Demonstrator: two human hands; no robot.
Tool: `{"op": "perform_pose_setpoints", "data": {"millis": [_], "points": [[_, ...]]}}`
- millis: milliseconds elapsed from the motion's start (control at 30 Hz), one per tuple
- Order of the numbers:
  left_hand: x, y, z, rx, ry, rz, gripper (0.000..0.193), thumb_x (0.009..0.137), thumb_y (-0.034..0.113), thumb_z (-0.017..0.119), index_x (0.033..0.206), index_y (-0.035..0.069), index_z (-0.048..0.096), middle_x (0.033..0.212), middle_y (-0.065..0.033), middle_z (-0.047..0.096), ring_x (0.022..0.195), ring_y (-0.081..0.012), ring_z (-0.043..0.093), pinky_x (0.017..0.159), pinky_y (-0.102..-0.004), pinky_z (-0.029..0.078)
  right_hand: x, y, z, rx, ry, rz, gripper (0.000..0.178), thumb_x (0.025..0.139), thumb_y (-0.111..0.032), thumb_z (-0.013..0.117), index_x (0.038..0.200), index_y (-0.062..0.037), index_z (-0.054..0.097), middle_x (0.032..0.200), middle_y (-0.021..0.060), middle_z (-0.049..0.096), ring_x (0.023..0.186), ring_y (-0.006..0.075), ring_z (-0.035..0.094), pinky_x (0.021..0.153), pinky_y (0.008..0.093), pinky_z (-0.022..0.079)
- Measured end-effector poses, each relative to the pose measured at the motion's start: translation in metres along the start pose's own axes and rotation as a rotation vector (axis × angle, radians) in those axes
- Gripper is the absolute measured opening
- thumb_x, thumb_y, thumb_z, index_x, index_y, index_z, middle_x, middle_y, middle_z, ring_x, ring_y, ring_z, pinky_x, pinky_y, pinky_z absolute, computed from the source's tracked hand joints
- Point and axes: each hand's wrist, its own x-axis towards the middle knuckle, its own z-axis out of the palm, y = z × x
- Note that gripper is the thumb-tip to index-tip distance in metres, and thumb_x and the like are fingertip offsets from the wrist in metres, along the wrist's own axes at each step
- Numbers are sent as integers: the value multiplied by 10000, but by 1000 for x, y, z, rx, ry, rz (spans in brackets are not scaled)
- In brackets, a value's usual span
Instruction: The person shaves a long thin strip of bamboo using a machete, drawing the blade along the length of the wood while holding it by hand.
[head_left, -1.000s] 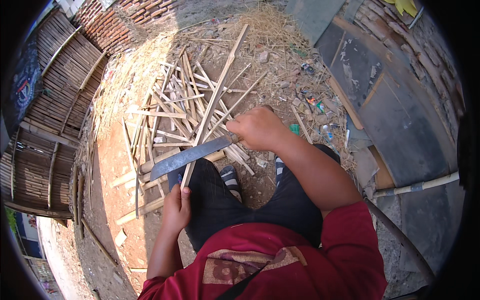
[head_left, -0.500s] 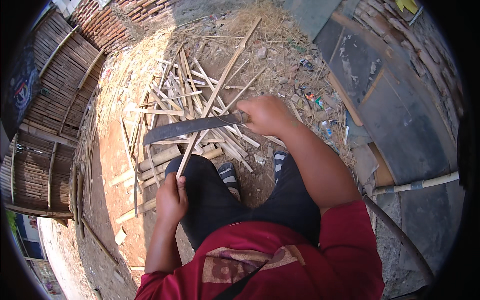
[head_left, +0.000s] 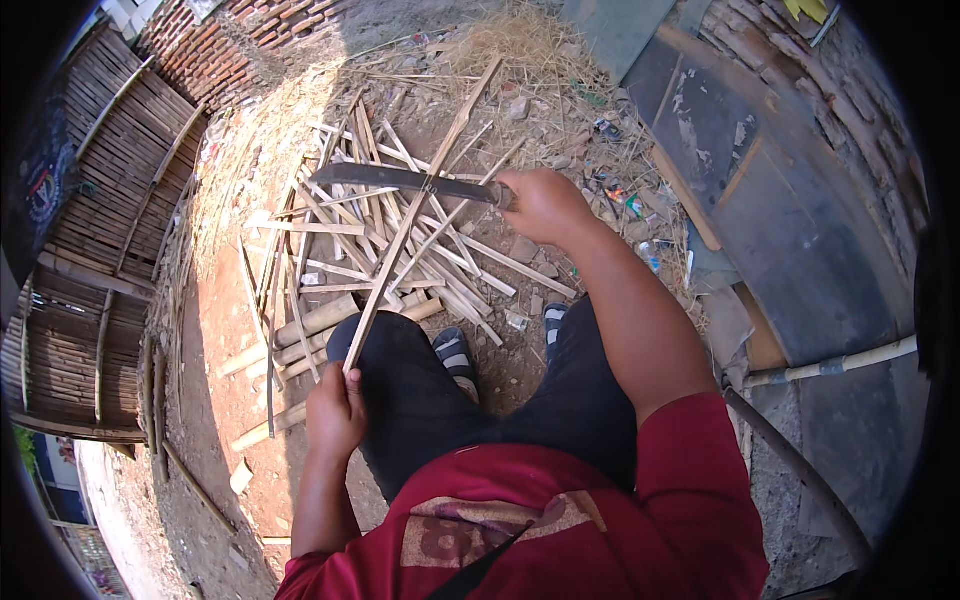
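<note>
My left hand (head_left: 336,409) is closed round the near end of a long bamboo strip (head_left: 393,262), which slants away from me to the upper right past my knee. In my right hand (head_left: 545,207) is the handle of a machete (head_left: 400,178), its dark blade pointing left. The blade crosses the strip at about its upper third and seems to touch it. Beneath and beyond the strip lies a loose pile of split bamboo strips (head_left: 330,228). Thicker bamboo poles (head_left: 318,320) rest on the ground beside my left knee.
Woven bamboo panels (head_left: 130,160) stand at the left, and a brick wall (head_left: 235,40) at the far left. Dark boards (head_left: 800,240) lean along the right side. Dry straw (head_left: 530,50) and litter (head_left: 625,200) cover the ground beyond. A bamboo pole (head_left: 830,362) juts in at the right.
The machete has moved farther up the strip, away from me, its tip swinging forward. My left hand has come slightly nearer with the strip, whose far end sits a little lower.
</note>
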Motion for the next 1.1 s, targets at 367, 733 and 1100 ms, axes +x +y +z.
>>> {"op": "perform_pose_setpoints", "data": {"millis": [367, 733, 1100], "points": [[-8, -8, 1, -9, -41, -18, 298, 1076, 292, 508, 1028, 8, 586, 722, -260, 611, 707, -498, 607, 610, -538, 449, -13, -27, 4, -118, -13, -243, 268, 769, -206, 764, 973, -85, 638, 842, 185, 699, 863, 433, 681, 758, 527, 540], [-21, -19, -10, -274, -180, -79, 404, 1094, 340, 500, 931, -26, 552, 663, -135, 503, 648, -183, 455, 618, -380, 422, -7, -8, 4, -91, 23, -161, 382, 826, -265, 783, 1149, -83, 691, 868, 165, 725, 859, 412, 693, 739, 484, 546], [-33, -40, -13, -385, -242, -139, 428, 1091, 376, 502, 890, 2, 560, 666, -62, 523, 646, -140, 482, 603, -339, 422, -1, 27, -8, 0, 173, 80, 372, 805, -249, 764, 1150, -127, 704, 882, 158, 726, 873, 394, 708, 781, 494, 567]]}}
